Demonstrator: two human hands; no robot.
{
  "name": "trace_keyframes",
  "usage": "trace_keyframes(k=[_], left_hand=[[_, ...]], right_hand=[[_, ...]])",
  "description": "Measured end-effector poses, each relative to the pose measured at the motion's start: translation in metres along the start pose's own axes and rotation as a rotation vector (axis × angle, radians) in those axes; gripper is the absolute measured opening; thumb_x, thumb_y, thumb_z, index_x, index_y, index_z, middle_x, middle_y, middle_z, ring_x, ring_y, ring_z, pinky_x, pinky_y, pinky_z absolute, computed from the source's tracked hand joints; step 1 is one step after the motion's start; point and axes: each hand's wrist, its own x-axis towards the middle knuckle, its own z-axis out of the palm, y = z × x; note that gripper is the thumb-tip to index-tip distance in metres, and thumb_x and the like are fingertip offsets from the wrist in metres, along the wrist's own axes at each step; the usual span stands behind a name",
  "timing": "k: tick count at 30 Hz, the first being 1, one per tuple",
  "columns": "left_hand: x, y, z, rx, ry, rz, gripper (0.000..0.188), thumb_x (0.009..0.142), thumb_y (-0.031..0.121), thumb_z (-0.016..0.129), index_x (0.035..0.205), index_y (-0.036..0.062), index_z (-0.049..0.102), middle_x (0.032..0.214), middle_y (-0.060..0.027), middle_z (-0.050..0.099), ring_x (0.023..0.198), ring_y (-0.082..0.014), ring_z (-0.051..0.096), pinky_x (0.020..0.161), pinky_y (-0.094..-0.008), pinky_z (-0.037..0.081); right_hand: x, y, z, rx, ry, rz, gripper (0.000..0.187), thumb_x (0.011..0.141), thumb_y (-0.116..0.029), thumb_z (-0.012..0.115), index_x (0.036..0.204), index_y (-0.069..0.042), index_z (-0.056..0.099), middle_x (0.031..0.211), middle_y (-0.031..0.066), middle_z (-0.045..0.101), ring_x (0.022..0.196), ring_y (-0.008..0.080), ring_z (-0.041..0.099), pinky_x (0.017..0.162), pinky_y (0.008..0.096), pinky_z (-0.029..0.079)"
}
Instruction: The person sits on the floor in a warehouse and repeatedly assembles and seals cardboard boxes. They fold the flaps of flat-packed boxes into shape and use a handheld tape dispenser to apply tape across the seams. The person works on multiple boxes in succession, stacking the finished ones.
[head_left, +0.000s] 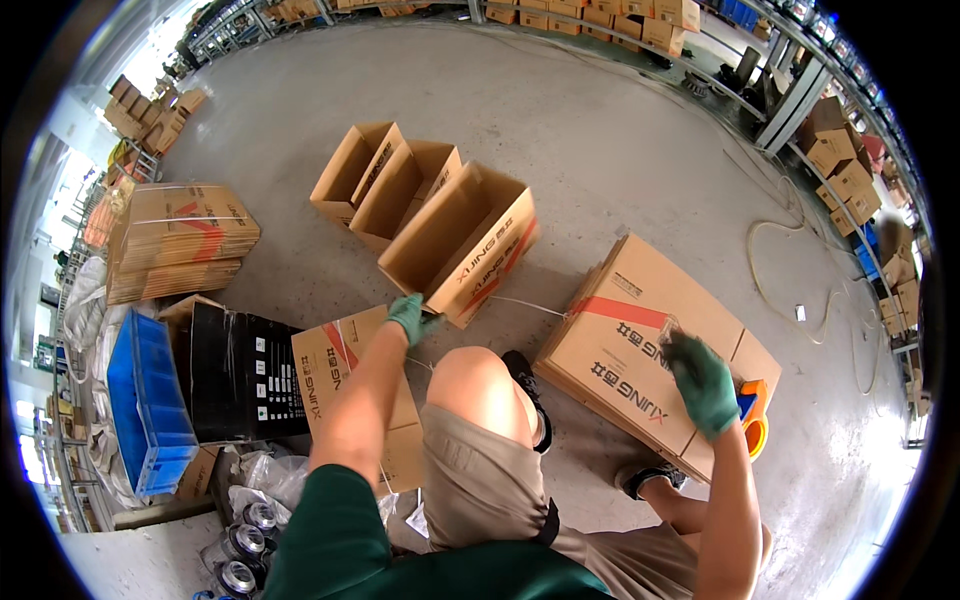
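Note:
My left hand (410, 318), in a green glove, is closed on the lower near corner of an open cardboard box (490, 255). Two more open boxes stand behind it in a row, a middle box (408, 190) and a far box (358, 170), their open sides facing up. My right hand (703, 385), also gloved in green, is over a stack of flattened cartons (640, 340) with a red stripe; its fingers are smeared by motion. An orange and blue tape dispenser (757, 398) is close beside that hand, at the stack's right edge.
More flattened cartons (355, 385) lie under my left forearm. At left are a bundled carton stack (185, 235), a blue plastic crate (150, 400) and a black box (245, 375). Clear jars (238, 545) stand at lower left. A pale hose (757, 270) curls across the floor at right.

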Motion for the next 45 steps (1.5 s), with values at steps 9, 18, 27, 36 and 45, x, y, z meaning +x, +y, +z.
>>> trace_keyframes(k=[9,18,27,36,45], left_hand=[[-0.035,-0.023,0.05,1.231,0.551,1.165,0.062,0.096,0.038,0.066,0.149,0.0165,0.042,0.146,-0.0282,0.047,0.108,-0.0383,0.067,0.095,-0.0441,0.054],[0.017,0.038,0.036,1.638,0.203,0.669,0.056,0.099,0.012,0.044,0.15,0.0332,0.044,0.123,-0.0259,0.062,0.106,-0.0435,0.065,0.094,-0.0515,0.051],[0.107,0.112,-0.025,1.476,0.571,0.47,0.062,0.094,0.019,0.058,0.153,0.0198,0.042,0.122,-0.028,0.065,0.113,-0.0408,0.064,0.098,-0.0461,0.05],[0.116,0.109,-0.101,1.392,0.414,0.853,0.073,0.093,0.009,0.061,0.158,0.0173,0.028,0.159,-0.0277,0.029,0.145,-0.0434,0.034,0.118,-0.042,0.034],[-0.054,-0.097,-0.163,1.995,0.158,0.999,0.044,0.092,0.019,0.06,0.135,0.0131,0.056,0.147,-0.0112,0.05,0.126,-0.0381,0.053,0.102,-0.0464,0.046]], right_hand=[[-0.144,0.072,-0.016,0.058,0.109,0.317,0.028,0.096,-0.002,0.055,0.122,0.004,0.062,0.106,0.0132,0.072,0.097,0.0198,0.069,0.089,0.0314,0.054],[-0.136,0.081,-0.003,0.099,0.116,0.365,0.027,0.095,-0.002,0.055,0.12,0.004,0.064,0.102,0.0134,0.073,0.096,0.02,0.069,0.088,0.0324,0.054],[-0.136,0.097,0.001,0.155,0.063,0.464,0.03,0.098,-0.001,0.053,0.126,0.005,0.06,0.109,0.014,0.071,0.103,0.0211,0.069,0.094,0.0329,0.053],[-0.126,0.079,0.017,-0.006,0.023,0.409,0.025,0.097,-0.002,0.054,0.118,0.003,0.065,0.105,0.0145,0.074,0.096,0.022,0.071,0.088,0.0327,0.055],[-0.143,0.086,0.007,0.002,0.056,0.313,0.028,0.099,-0.004,0.051,0.123,0.004,0.064,0.112,0.0152,0.072,0.104,0.0238,0.07,0.093,0.0346,0.055]])
